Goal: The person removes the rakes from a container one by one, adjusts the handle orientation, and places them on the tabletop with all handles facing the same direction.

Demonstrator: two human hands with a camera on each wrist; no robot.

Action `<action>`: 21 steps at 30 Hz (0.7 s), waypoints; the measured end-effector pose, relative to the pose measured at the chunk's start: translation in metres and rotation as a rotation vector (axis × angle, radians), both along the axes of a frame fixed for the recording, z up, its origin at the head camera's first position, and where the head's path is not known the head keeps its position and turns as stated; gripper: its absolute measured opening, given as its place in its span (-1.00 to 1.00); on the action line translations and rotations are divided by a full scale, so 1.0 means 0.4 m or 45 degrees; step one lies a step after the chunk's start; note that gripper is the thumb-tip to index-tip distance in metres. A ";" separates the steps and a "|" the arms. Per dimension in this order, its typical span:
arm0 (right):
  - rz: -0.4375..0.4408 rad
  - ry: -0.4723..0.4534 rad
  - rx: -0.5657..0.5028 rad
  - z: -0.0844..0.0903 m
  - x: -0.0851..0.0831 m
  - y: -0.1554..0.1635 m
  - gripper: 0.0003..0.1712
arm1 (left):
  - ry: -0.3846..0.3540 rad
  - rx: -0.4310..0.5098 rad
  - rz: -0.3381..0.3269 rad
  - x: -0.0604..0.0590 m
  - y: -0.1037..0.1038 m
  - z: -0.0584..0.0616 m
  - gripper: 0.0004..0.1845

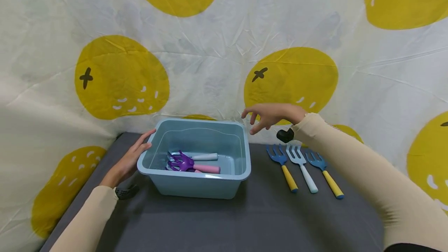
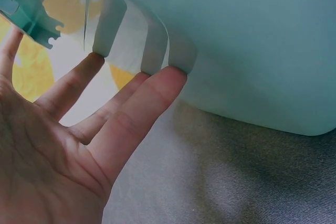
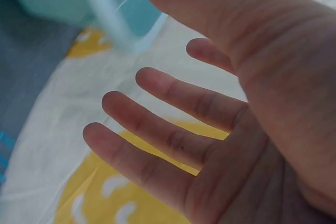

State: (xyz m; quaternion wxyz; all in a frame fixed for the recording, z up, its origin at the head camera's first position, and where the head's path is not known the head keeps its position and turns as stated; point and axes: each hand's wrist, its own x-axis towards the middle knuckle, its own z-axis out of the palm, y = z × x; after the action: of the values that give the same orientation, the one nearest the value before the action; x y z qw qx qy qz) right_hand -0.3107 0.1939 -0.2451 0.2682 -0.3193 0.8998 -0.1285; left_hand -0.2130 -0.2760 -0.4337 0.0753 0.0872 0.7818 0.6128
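a: where's the bin [image 1: 196, 184] now?

b: on the grey bench [image 1: 245, 221], between our hands. our left hand [image 1: 130, 158] lies against its left rim, fingers [image 2: 142, 103] straight and spread, tips touching under the lip, grasping nothing.

a: and the right hand [image 1: 271, 115]?

b: it hovers just off the far right corner, fingers [image 3: 157, 124] loose and apart, holding nothing.

a: how will we find it handles?

b: we judge it thin plastic, light, stiff enough but smooth, so a bit slippery. the rolled rim on both short sides looks the best hold. the 2 rakes [image 1: 190, 162] inside may slide if we tilt it.

a: anything beside it?

b: 3 forks [image 1: 302, 168] lie in a row to its right.
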 end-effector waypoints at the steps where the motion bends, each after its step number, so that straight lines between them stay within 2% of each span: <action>1: 0.014 -0.003 0.003 0.003 -0.001 -0.021 -0.23 | 0.005 -0.002 0.002 -0.001 -0.001 0.000 -0.33; 5: 0.099 -0.015 0.024 -0.003 -0.007 -0.104 -0.22 | 0.004 -0.007 0.004 -0.003 -0.003 -0.001 -0.33; 12: 0.253 0.001 0.093 -0.055 -0.018 -0.229 -0.23 | 0.002 -0.025 0.013 -0.003 -0.004 -0.004 -0.33; 16: 0.275 -0.050 0.098 -0.089 -0.013 -0.284 -0.25 | 0.014 -0.029 0.012 -0.004 -0.003 -0.002 -0.34; 21: 0.252 -0.163 0.084 -0.142 -0.008 -0.339 -0.26 | 0.021 -0.022 0.016 -0.007 -0.002 -0.001 -0.36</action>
State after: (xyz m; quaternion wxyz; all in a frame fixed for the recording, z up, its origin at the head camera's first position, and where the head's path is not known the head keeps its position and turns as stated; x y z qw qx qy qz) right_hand -0.3141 0.0583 -0.3019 0.3469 -0.3886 0.8486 -0.0921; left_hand -0.2156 -0.2769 -0.4340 0.0657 0.0869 0.7881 0.6059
